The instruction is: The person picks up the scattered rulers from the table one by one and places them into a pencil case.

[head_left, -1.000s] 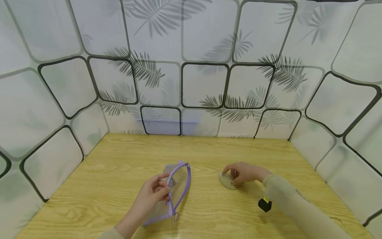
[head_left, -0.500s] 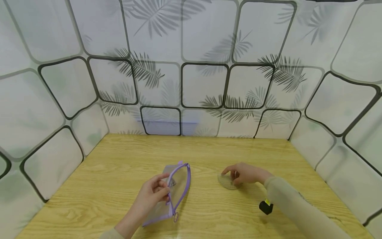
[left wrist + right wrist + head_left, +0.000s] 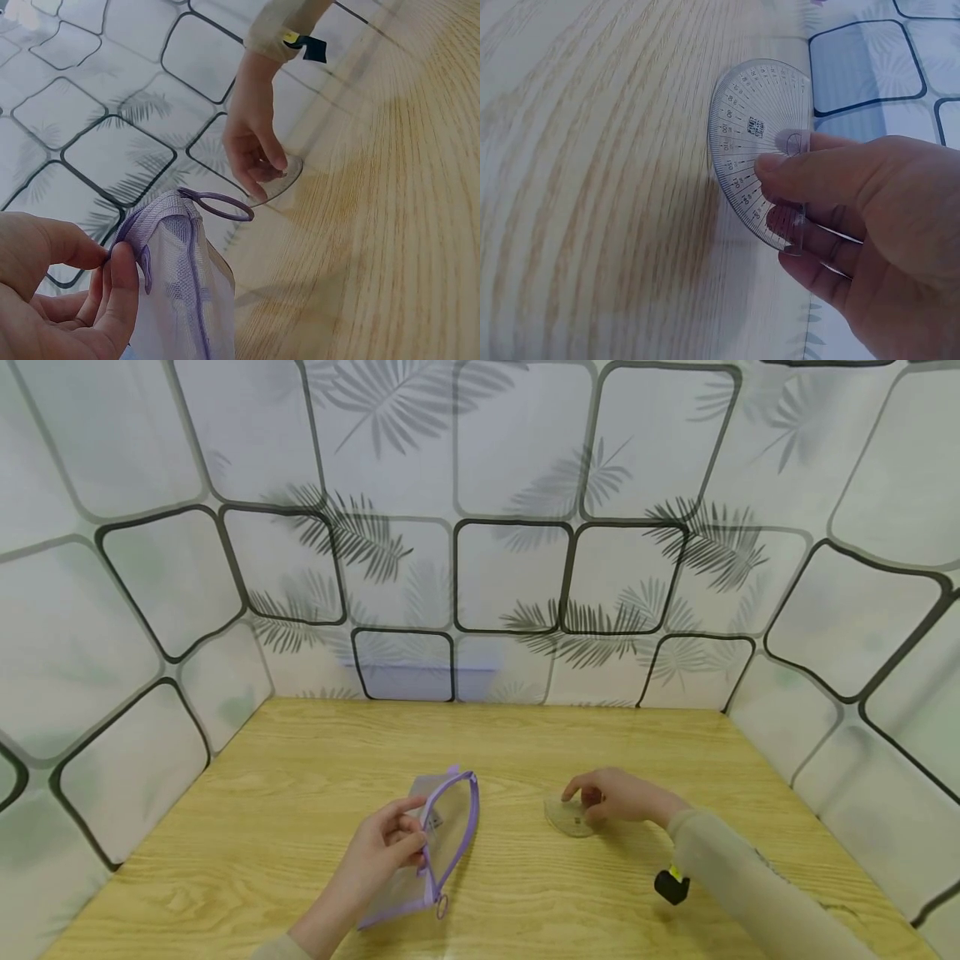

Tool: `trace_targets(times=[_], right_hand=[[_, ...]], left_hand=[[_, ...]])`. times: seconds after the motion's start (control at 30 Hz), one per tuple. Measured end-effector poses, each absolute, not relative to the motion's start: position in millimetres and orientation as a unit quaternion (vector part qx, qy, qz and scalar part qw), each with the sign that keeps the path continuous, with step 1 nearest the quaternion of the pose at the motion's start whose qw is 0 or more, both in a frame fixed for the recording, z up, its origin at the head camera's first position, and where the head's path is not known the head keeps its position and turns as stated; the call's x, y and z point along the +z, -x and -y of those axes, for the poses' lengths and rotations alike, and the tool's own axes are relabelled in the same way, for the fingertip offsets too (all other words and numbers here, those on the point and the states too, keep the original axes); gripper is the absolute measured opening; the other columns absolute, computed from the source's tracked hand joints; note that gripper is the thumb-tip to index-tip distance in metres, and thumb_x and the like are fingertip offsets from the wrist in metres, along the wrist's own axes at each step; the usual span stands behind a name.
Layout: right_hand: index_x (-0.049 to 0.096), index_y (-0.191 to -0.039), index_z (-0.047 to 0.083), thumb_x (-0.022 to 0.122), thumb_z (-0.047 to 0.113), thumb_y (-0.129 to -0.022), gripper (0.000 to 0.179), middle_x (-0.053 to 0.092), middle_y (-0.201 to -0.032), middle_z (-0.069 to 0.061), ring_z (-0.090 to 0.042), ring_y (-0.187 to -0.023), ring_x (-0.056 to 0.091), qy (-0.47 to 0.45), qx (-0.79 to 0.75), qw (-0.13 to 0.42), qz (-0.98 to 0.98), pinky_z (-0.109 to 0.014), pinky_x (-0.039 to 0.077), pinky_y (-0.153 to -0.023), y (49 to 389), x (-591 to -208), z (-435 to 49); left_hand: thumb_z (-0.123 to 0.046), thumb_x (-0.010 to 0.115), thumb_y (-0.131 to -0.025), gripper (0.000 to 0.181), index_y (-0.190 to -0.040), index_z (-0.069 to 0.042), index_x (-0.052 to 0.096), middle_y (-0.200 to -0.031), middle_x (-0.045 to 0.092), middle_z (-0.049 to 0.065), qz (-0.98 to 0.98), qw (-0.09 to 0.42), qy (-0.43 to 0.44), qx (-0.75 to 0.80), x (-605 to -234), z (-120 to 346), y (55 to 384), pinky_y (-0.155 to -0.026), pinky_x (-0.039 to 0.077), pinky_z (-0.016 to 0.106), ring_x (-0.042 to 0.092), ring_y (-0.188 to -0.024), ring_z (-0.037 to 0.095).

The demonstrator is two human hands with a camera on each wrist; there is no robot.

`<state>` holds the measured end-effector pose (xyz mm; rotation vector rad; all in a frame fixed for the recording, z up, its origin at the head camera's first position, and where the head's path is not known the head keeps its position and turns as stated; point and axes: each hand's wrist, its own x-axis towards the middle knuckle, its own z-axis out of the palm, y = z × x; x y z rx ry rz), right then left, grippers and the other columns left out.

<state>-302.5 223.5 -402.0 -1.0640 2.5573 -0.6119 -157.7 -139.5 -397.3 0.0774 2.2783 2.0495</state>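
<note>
A clear protractor (image 3: 742, 120) is pinched between the thumb and fingers of my right hand (image 3: 618, 795), its curved edge facing away from the palm. In the head view the protractor (image 3: 567, 817) shows over the table, right of the pouch. My left hand (image 3: 381, 846) pinches the near rim of a see-through zip pouch (image 3: 397, 889) with purple edging. The pouch's mouth gapes toward the right. A purple ring pull (image 3: 221, 206) hangs at one end of its zip. In the left wrist view, thumb and index finger of my left hand (image 3: 75, 289) grip the purple edge.
The wood-grain table (image 3: 510, 739) spreads under both hands. A pale curtain or sheet (image 3: 517, 577) with dark rounded squares and leaf prints rises behind and at both sides. A small black device (image 3: 671, 887) on a yellow band hangs at the right sleeve.
My right hand has tilted the protractor slightly, and its visible part has shifted a little left. My left hand and the pouch stay put.
</note>
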Motion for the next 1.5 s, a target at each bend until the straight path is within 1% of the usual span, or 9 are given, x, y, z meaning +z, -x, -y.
trace_targets(times=[0.17, 0.3, 0.47, 0.57, 0.8, 1.07, 1.2, 1.33, 1.5], right_hand=[[0.066, -0.125, 0.015, 0.064, 0.004, -0.093, 0.034, 0.065, -0.090, 0.003, -0.003, -0.074, 0.052, 0.378, -0.214, 0.145, -0.889, -0.021, 0.047, -0.065, 302.4, -402.9, -224.4], [0.065, -0.126, 0.014, 0.058, -0.001, -0.094, 0.037, 0.066, -0.088, 0.003, -0.003, -0.073, 0.052, 0.384, -0.211, 0.144, -0.887, -0.022, 0.047, -0.065, 301.8, -401.3, -224.3], [0.064, -0.127, 0.017, 0.059, 0.000, -0.095, 0.037, 0.068, -0.095, 0.004, -0.007, -0.087, 0.063, 0.386, -0.204, 0.139, -0.889, -0.027, 0.057, -0.077, 301.9, -401.2, -224.1], [0.063, -0.127, 0.019, 0.060, 0.003, -0.095, 0.036, 0.068, -0.098, 0.003, -0.010, -0.092, 0.065, 0.384, -0.208, 0.137, -0.889, -0.028, 0.058, -0.079, 301.0, -401.6, -222.6], [0.061, -0.128, 0.016, 0.058, 0.005, -0.097, 0.033, 0.066, -0.100, -0.004, -0.013, -0.090, 0.066, 0.382, -0.252, 0.144, -0.877, -0.025, 0.057, -0.074, 294.9, -398.4, -216.9], [0.060, -0.126, 0.006, 0.058, 0.002, -0.096, 0.031, 0.063, -0.091, -0.008, -0.012, -0.069, 0.060, 0.357, -0.307, 0.159, -0.868, -0.024, 0.054, -0.060, 289.2, -399.0, -208.7], [0.061, -0.124, 0.004, 0.060, 0.002, -0.095, 0.030, 0.062, -0.088, -0.007, -0.011, -0.068, 0.062, 0.341, -0.319, 0.158, -0.870, -0.023, 0.056, -0.060, 286.3, -398.3, -203.9], [0.062, -0.121, 0.003, 0.060, 0.003, -0.095, 0.027, 0.064, -0.086, -0.010, -0.014, -0.069, 0.066, 0.332, -0.343, 0.159, -0.864, -0.024, 0.059, -0.062, 284.3, -398.2, -199.7], [0.067, -0.113, 0.004, 0.063, 0.004, -0.094, 0.020, 0.070, -0.084, -0.010, -0.013, -0.072, 0.066, 0.336, -0.351, 0.135, -0.863, -0.024, 0.057, -0.062, 282.0, -398.7, -195.7]], left_hand=[[0.003, 0.056, -0.093, 0.052, -0.143, 0.006, 0.042, -0.096, 0.059, 0.008, -0.740, 0.040, -0.028, 0.671, -397.8, 139.9, 157.2, -0.070, 0.059, 0.019, 0.061, -0.077, 0.008], [0.003, 0.056, -0.093, 0.052, -0.143, 0.006, 0.042, -0.097, 0.059, 0.008, -0.741, 0.040, -0.030, 0.670, -397.6, 139.9, 156.8, -0.071, 0.059, 0.019, 0.061, -0.077, 0.008], [0.003, 0.056, -0.093, 0.052, -0.143, 0.006, 0.042, -0.097, 0.059, 0.009, -0.743, 0.039, -0.027, 0.668, -396.9, 139.5, 156.5, -0.071, 0.059, 0.019, 0.061, -0.077, 0.009], [0.003, 0.056, -0.093, 0.052, -0.143, 0.006, 0.042, -0.097, 0.059, 0.009, -0.742, 0.040, -0.028, 0.669, -397.2, 139.7, 156.7, -0.071, 0.059, 0.019, 0.061, -0.077, 0.008], [0.003, 0.057, -0.093, 0.053, -0.143, 0.007, 0.042, -0.097, 0.059, 0.009, -0.742, 0.039, -0.032, 0.669, -397.2, 139.9, 156.5, -0.071, 0.059, 0.018, 0.061, -0.077, 0.008], [0.003, 0.057, -0.092, 0.053, -0.143, 0.006, 0.042, -0.097, 0.059, 0.010, -0.742, 0.037, -0.032, 0.669, -396.9, 140.0, 156.3, -0.070, 0.059, 0.018, 0.061, -0.076, 0.008], [0.003, 0.057, -0.092, 0.053, -0.143, 0.007, 0.042, -0.097, 0.059, 0.010, -0.742, 0.037, -0.032, 0.669, -396.8, 140.0, 156.2, -0.070, 0.059, 0.018, 0.061, -0.076, 0.008], [0.004, 0.056, -0.092, 0.053, -0.143, 0.008, 0.041, -0.096, 0.059, 0.009, -0.741, 0.037, -0.035, 0.669, -396.9, 140.7, 155.7, -0.070, 0.059, 0.018, 0.061, -0.075, 0.008], [0.004, 0.056, -0.092, 0.053, -0.143, 0.007, 0.041, -0.096, 0.059, 0.009, -0.740, 0.038, -0.031, 0.671, -396.8, 140.0, 156.1, -0.070, 0.059, 0.019, 0.061, -0.076, 0.008]])
